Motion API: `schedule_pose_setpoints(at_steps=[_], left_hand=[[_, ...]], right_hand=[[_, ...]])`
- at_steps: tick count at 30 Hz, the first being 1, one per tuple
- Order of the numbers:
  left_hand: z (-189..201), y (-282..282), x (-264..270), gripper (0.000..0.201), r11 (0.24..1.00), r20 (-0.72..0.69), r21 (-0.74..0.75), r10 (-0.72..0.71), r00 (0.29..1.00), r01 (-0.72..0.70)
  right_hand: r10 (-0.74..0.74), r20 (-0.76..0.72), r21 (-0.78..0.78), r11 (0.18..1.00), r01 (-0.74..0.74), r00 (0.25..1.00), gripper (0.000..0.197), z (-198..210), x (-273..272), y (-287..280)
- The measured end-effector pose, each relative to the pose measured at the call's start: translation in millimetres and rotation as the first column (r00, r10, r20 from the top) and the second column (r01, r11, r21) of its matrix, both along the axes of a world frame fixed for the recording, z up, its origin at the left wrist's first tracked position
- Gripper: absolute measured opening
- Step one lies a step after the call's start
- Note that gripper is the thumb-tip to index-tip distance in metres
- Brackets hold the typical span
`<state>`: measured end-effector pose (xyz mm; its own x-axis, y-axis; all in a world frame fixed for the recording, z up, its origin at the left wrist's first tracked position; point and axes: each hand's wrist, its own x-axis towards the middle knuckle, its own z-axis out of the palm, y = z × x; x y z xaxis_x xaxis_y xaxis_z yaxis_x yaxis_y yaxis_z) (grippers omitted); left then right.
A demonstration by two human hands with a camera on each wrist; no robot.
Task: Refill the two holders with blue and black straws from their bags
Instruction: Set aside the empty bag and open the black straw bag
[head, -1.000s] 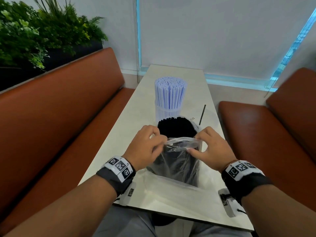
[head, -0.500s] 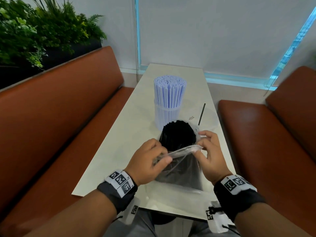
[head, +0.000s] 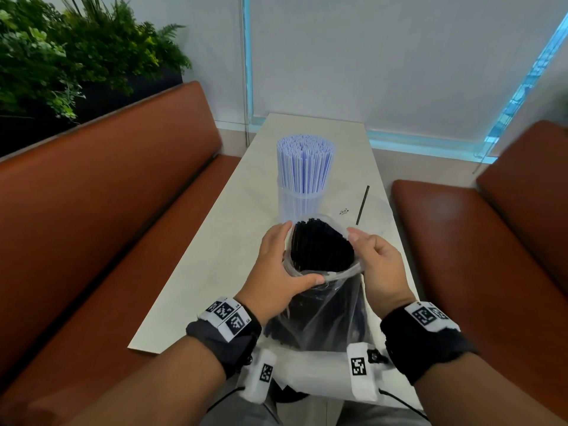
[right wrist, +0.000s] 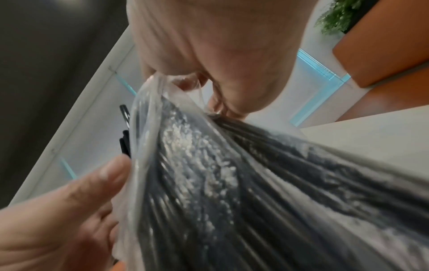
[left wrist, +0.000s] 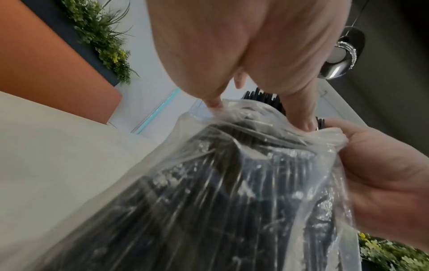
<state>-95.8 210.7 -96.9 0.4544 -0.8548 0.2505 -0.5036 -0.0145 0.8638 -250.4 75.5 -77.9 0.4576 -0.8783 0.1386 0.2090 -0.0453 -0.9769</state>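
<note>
Black straws point(head: 321, 252) stand bundled in a clear plastic bag point(head: 335, 315), held upright over the near end of the tabletop point(head: 233, 241). The left hand point(head: 275, 272) grips the bag's left rim, fingers curled round the plastic, thumb across the near edge. The right hand point(head: 379, 269) grips the right rim, its fingers point(right wrist: 185, 82) pinching the plastic. The mouth is spread open, straw ends exposed. Just beyond, blue straws point(head: 305, 166) fill a clear holder point(head: 299, 202). One loose black straw point(head: 362, 204) lies to the right of it. An empty bag point(head: 310, 376) lies flat at the near edge.
</note>
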Motion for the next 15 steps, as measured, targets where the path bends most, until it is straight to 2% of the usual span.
schedule_pose_setpoints(at_steps=[4,6,7,10,11,13,14,15], left_hand=[[8.8,-2.1,4.9,0.106,0.999,0.019,-0.028,-0.029,0.999,0.029],[6.1,1.5,6.8,0.108,1.000,0.061,0.016,-0.023,0.998,0.022],[3.5,3.8,7.9,0.108,0.999,0.080,0.045,-0.024,0.996,0.021],[-2.1,7.7,12.0,0.108,0.995,0.086,0.099,-0.033,0.996,0.024],[-1.5,7.2,13.1,0.108,0.994,0.086,0.104,-0.045,0.995,0.036],[2.3,6.1,13.8,0.105,0.993,0.092,0.102,-0.075,0.993,0.065],[4.9,6.0,13.9,0.104,0.992,0.093,0.097,-0.085,0.992,0.076],[7.0,6.4,14.0,0.103,0.992,0.096,0.094,-0.093,0.991,0.084]], right_hand=[[-0.023,0.057,-0.009,1.000,0.024,0.998,0.030,7.8,0.8,-3.5],[-0.036,0.037,-0.025,0.999,0.037,0.999,0.013,5.8,-1.7,-3.6],[-0.034,0.004,-0.002,0.999,0.034,0.999,0.006,5.5,-2.9,-3.6],[0.018,-0.232,0.055,0.998,-0.005,0.973,0.043,6.6,-6.0,-11.5],[0.048,-0.319,0.057,0.998,-0.032,0.946,0.045,10.7,-6.2,-13.9],[0.140,-0.384,0.073,0.990,-0.121,0.913,0.021,20.7,-4.4,-15.0],[0.163,-0.406,0.085,0.986,-0.141,0.899,0.015,25.2,-2.3,-15.6],[0.161,-0.438,0.090,0.987,-0.135,0.884,0.018,28.8,0.0,-16.3]])
